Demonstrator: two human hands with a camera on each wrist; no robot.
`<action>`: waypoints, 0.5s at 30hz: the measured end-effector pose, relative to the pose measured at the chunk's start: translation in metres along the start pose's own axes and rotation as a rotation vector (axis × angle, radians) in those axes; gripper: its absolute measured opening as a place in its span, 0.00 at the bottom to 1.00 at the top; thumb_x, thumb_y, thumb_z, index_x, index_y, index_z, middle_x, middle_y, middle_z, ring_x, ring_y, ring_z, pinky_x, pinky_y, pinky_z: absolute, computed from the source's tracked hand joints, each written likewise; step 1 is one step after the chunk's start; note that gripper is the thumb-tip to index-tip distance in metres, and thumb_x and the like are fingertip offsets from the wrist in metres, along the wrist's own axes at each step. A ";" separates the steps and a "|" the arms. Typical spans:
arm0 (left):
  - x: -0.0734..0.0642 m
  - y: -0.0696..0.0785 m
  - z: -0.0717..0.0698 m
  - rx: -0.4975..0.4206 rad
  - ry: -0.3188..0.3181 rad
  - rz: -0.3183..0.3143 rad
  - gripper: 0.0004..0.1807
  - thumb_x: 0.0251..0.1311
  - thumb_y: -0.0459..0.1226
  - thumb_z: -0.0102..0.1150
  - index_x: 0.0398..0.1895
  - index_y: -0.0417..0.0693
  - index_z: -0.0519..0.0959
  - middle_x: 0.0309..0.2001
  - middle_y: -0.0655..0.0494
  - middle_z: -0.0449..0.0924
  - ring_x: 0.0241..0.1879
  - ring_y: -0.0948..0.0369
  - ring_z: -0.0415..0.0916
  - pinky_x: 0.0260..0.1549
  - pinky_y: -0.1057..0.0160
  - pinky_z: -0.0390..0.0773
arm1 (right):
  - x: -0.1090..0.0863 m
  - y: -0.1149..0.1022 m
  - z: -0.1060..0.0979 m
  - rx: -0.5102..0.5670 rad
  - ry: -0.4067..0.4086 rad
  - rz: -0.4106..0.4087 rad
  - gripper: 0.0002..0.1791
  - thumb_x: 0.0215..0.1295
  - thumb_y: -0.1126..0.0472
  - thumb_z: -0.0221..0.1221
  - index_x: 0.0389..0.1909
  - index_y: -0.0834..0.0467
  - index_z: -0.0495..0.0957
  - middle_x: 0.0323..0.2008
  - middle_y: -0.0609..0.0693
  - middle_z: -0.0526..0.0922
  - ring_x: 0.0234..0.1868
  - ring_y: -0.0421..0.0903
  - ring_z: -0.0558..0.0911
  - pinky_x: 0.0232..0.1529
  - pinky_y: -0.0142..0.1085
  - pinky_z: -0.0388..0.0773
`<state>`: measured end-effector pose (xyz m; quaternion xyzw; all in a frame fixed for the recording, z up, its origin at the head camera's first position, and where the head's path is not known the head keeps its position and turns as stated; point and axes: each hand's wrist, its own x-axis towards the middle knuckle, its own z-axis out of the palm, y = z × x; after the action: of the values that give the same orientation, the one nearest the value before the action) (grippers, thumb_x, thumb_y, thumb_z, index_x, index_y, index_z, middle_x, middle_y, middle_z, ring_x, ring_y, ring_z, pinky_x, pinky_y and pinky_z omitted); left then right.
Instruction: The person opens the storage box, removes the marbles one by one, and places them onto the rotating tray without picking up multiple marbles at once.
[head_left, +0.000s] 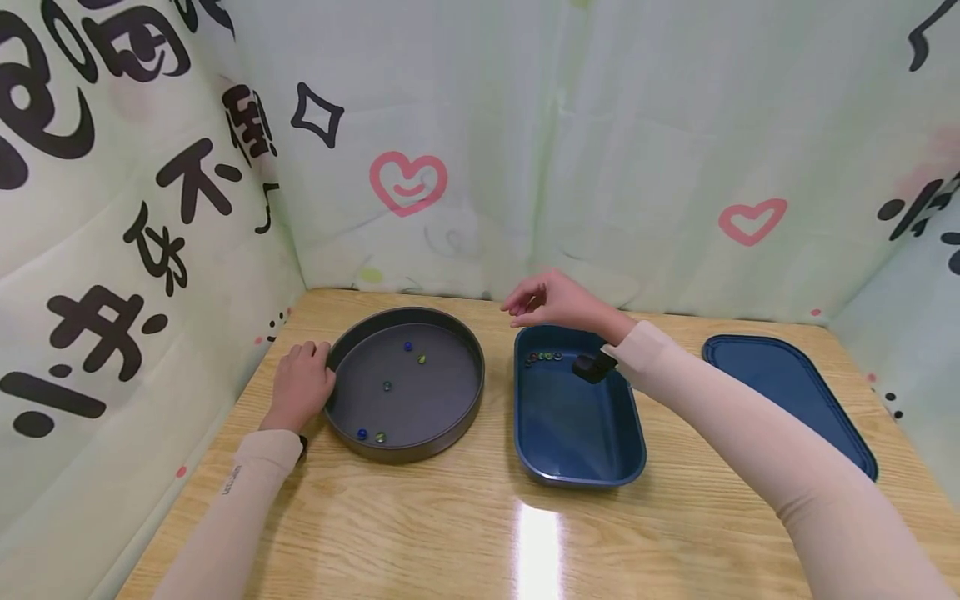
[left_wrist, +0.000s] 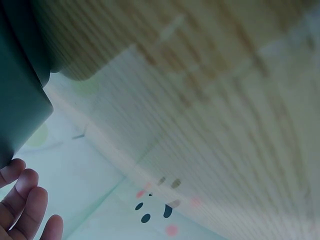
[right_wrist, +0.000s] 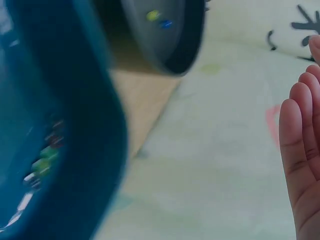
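Round dark pan (head_left: 450,433), one, left of centre in the head frame, on a wood-grain tabletop (head_left: 420,533); inside it, five small glass marbles: blue marble (head_left: 408,345) and yellow-green marble (head_left: 422,359) in its upper part, greyish marble (head_left: 387,386) near its middle, second blue marble (head_left: 362,434) and yellowish marble (head_left: 380,437) side by side at its lower left. Left hand (head_left: 300,379), at the pan's left edge, gripping the rim; in the left wrist view its fingers show at lower left against the pan's wall. Blue rectangular dish (head_left: 577,433), one, rounded corners, right of centre and apart from the pan; marble row (head_left: 546,357), several pieces, dark and green, lying in its upper left part, exact count unclear. Right hand (head_left: 551,302), raised near the dish's upper edge at frame centre, thumb near the fingertips in a narrow gap; in the right wrist view the fingers run straight at the right edge, with nothing visible in them. Dark wrist device (head_left: 591,367), worn at the right cuff. Flat blue lid (head_left: 787,400), right of the frame, on the tabletop. Printed cloth (head_left: 510,167), pale, hearts and black characters, along the top and sides.
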<state>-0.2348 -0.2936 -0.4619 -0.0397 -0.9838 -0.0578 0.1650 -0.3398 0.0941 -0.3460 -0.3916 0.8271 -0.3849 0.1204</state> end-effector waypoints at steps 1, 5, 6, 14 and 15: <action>0.000 0.000 0.000 -0.001 0.003 0.000 0.13 0.55 0.31 0.48 0.42 0.34 0.72 0.35 0.37 0.72 0.34 0.42 0.70 0.34 0.45 0.72 | -0.004 0.005 0.000 -0.004 0.001 0.014 0.12 0.53 0.66 0.65 0.40 0.63 0.84 0.36 0.58 0.85 0.33 0.40 0.82 0.41 0.33 0.80; -0.001 0.000 0.001 -0.001 0.006 -0.002 0.12 0.54 0.31 0.48 0.42 0.34 0.72 0.34 0.37 0.72 0.34 0.42 0.69 0.34 0.46 0.71 | -0.019 0.027 0.002 -0.014 -0.006 0.078 0.12 0.53 0.64 0.66 0.40 0.64 0.84 0.34 0.58 0.86 0.32 0.38 0.82 0.40 0.31 0.80; -0.001 -0.001 0.001 -0.003 0.004 -0.004 0.12 0.55 0.31 0.48 0.42 0.34 0.72 0.35 0.37 0.72 0.34 0.43 0.69 0.34 0.46 0.71 | -0.022 0.032 0.004 -0.012 -0.008 0.090 0.13 0.53 0.64 0.66 0.40 0.64 0.83 0.33 0.57 0.86 0.32 0.37 0.82 0.40 0.30 0.80; 0.000 -0.001 0.003 0.003 0.004 -0.001 0.13 0.55 0.31 0.48 0.43 0.34 0.71 0.35 0.37 0.72 0.34 0.43 0.69 0.33 0.46 0.71 | -0.032 0.061 0.018 0.021 0.011 0.173 0.13 0.54 0.66 0.65 0.39 0.69 0.82 0.32 0.59 0.86 0.33 0.50 0.84 0.35 0.29 0.79; 0.000 -0.001 0.003 0.001 0.004 0.000 0.13 0.55 0.31 0.48 0.43 0.34 0.72 0.35 0.37 0.72 0.34 0.43 0.69 0.33 0.46 0.71 | -0.032 0.063 0.019 0.018 0.015 0.189 0.13 0.54 0.66 0.65 0.40 0.69 0.82 0.32 0.59 0.85 0.33 0.51 0.84 0.34 0.29 0.79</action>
<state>-0.2362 -0.2943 -0.4647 -0.0393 -0.9835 -0.0574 0.1671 -0.3436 0.1324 -0.4083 -0.3078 0.8578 -0.3819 0.1535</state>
